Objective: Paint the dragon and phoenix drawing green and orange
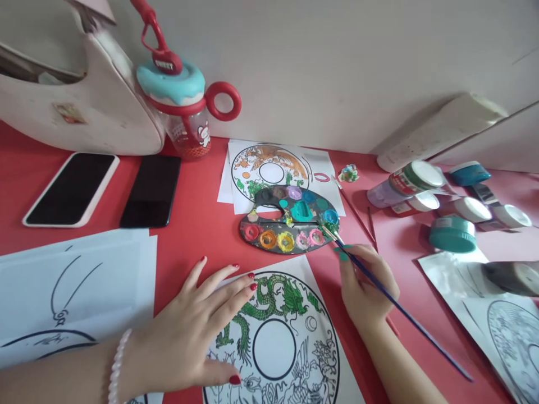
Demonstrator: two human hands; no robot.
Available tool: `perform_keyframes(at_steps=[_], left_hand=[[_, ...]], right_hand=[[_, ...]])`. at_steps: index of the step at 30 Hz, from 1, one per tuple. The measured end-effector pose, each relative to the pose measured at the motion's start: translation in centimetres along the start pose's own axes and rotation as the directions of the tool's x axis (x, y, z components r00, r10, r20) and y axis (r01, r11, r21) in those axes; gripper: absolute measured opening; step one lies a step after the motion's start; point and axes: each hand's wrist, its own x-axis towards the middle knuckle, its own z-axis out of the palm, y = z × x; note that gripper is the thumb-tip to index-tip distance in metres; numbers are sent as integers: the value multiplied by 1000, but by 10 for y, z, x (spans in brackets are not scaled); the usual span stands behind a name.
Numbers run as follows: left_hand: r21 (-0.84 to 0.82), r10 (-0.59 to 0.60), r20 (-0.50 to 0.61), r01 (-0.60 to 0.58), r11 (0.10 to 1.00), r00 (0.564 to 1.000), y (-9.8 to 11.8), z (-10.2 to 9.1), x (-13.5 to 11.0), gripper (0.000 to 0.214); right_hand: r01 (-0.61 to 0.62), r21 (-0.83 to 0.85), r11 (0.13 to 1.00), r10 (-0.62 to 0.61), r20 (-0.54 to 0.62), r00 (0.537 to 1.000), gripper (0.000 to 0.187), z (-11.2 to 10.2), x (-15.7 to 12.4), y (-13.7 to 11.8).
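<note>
Red tabletop [206, 207] leaves passage between black phone [150, 192] and palette [311, 225], while jars [452, 234] crowd the right.

left fingers [233, 303] — spread on dragon sheet [273, 349] | right fingers [365, 254] — pinching brush [415, 322], tip at palette [275, 227]

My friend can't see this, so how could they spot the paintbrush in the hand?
On the red table, find the dark palette. At its lower right, the right hand holds the paintbrush, tip by green paint. Its handle is dark blue, while the brush lying just beyond that hand has a red one.
</note>
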Motion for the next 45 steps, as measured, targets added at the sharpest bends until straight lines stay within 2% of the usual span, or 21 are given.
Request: perform_keyframes(at_steps=[2,4,7,8,10,16,26,34,45], left_hand=[[-38,-2,-1,2,999,1000,0,0,0,98],[-68,-12,-4,11,998,1000,1,0,0,100],[-83,-22,-15,20,996,1000,2,-2,-1,102],[-82,-24,-18,22,996,1000,2,-2,-1,103],[-83,-32,-26,29,996,999,2,-3,-1,101],[-96,-35,-69,28,995,997,3,-1,-6,89],[-180,-88,-58,77,981,994,5,2,-6,76],[-38,-54,-54,52,998,997,6,-2,-7,68],[-25,-49,-74,47,999,996,6,0,-7,67]], right_hand=[[-25,128,991,16,70,997,10,0,-6,-8],[-20,288,957,-32,177,984,13,0,-13,-21],[38,452,891,-217,352,911,19,0,-21,-46],[49,464,884,-258,399,880,20,1,-23,-53],[51,468,882,-284,442,851,24,3,-26,-64],[-30,480,877,-215,446,869,23,11,-35,-65],[43,410,911,-279,538,796,27,12,-36,-63],[110,376,920,-316,547,775,27,13,-34,-63],[132,403,906,-351,537,767,30,13,-35,-61]])
